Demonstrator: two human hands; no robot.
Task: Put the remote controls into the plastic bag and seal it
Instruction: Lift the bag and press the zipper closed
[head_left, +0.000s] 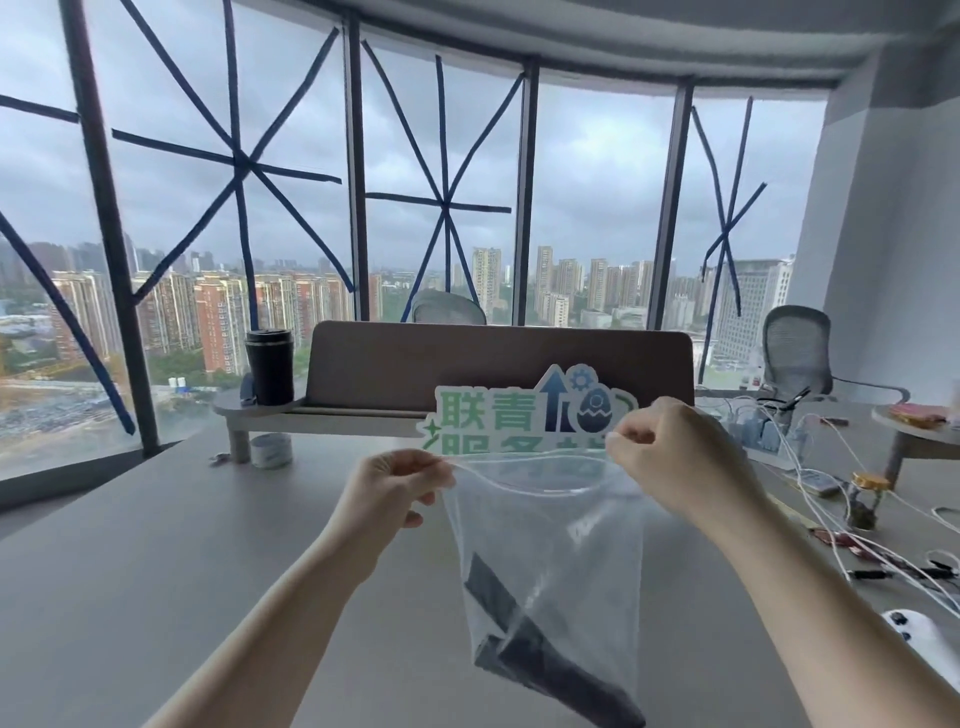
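A clear plastic bag hangs in the air over the grey table, held up by its top edge. My left hand pinches the left end of the zip strip and my right hand pinches the right end. The mouth of the bag gapes open between them. Dark remote controls lie at the bottom of the bag, slanting down to the right. A white remote or controller rests on the table at the lower right, outside the bag.
A green and blue sign leans against a brown desk divider. A black tumbler stands on a small shelf, a tape roll below it. White cables and a small jar crowd the right side.
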